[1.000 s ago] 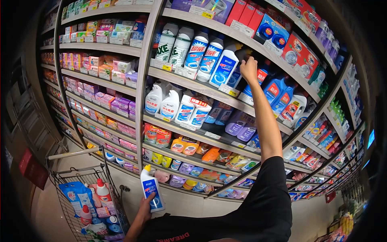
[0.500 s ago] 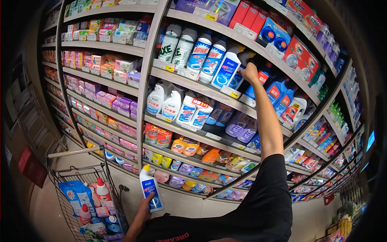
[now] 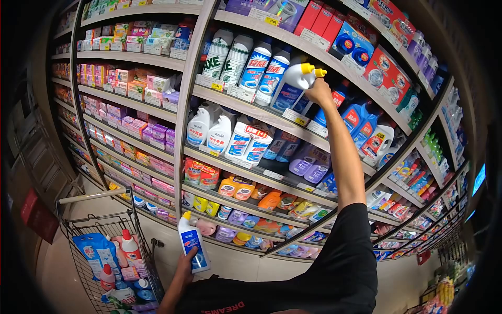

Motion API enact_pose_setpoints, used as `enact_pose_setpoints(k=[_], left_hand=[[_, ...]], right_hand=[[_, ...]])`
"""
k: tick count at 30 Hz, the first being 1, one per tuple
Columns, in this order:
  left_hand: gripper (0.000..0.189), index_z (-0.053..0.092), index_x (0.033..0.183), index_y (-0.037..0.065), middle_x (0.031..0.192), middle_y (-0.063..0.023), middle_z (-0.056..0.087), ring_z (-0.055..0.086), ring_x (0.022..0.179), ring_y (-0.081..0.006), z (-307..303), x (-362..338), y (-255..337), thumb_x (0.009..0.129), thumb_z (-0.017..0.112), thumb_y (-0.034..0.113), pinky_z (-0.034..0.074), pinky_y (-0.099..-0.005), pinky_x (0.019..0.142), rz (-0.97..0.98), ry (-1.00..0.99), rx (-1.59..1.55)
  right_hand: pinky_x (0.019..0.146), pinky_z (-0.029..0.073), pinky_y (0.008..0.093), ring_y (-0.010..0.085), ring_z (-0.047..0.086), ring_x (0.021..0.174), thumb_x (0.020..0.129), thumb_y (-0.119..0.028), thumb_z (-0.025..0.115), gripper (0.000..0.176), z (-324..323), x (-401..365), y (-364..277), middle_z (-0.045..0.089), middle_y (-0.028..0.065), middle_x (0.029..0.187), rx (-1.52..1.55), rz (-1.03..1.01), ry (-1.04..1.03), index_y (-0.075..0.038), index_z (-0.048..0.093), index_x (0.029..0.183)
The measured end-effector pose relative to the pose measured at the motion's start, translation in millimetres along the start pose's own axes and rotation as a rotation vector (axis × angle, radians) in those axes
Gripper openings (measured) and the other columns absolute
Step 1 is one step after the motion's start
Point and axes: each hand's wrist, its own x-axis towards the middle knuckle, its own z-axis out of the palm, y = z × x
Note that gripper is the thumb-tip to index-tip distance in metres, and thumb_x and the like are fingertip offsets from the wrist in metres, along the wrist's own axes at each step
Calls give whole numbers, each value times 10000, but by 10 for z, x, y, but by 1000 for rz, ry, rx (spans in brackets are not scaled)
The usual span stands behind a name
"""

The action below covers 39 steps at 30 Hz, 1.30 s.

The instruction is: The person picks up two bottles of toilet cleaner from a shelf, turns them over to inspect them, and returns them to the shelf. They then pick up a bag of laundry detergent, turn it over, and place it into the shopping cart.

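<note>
Low in front of me, my left hand (image 3: pixel 184 268) is closed around the lower part of a white toilet cleaner bottle (image 3: pixel 190 238) with a blue label and yellow angled cap. My right hand (image 3: pixel 320 94) reaches up to the shelf, its fingers closed at the neck of a yellow-capped toilet cleaner bottle (image 3: pixel 312 79). Most of that bottle is hidden by my hand and by a matching bottle (image 3: pixel 290 93) on its left. Both yellow spouts point right. White-and-blue cleaner bottles (image 3: pixel 273 78) stand just left of them.
A wire shopping cart (image 3: pixel 97 222) with bottles and packs stands at lower left. Long shelves (image 3: pixel 240 102) full of cleaning products curve across the view. Boxes (image 3: pixel 387 76) sit on the shelf above and right of my right hand. A blue bottle (image 3: pixel 334 107) is close beside my right wrist.
The front toilet cleaner bottle on the shelf has turned and tilted, and both yellow spouts now show clearly. My right hand has shifted slightly left and down. My left hand keeps its bottle.
</note>
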Motion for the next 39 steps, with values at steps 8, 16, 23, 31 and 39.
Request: enact_pose_setpoints(k=[8,16,23,31,39], left_hand=[[588,464,1339,-13,1196,-245,619,613,1141,-425,2575,1368,830,948,614,400,495,-591,983,7,-698,-462],[515,534,1312,110,1219,-118,655,657,1080,-332,4046,1410,1524,934,575,458,531,-607,871,221,-730,-462],[611,513,1360,138,1332,-103,594,586,1195,-325,4013,1438,1400,896,588,529,464,-626,974,227,-742,-431],[697,521,1368,213,1313,-33,596,550,1227,-284,4001,1412,1207,834,566,658,407,-541,1041,231,-726,-395],[749,529,1356,198,1307,-34,602,561,1209,-277,4108,1498,1104,806,578,704,426,-510,1037,268,-725,-459]], right_hand=[[951,445,527,493,528,1080,765,-35,704,559,495,-568,-384,486,298,1171,343,106,617,60,407,1230],[960,403,502,441,482,1108,758,1,735,594,761,-571,-412,466,243,1188,503,-26,835,31,441,1273],[967,387,495,434,450,1111,759,-7,727,566,780,-599,-382,459,236,1169,534,-30,889,45,441,1245],[963,386,497,413,443,1129,754,33,687,547,870,-691,-391,454,223,1171,639,-42,948,22,448,1246],[975,376,489,390,443,1130,732,45,700,595,878,-671,-365,446,210,1180,669,-46,921,9,454,1273]])
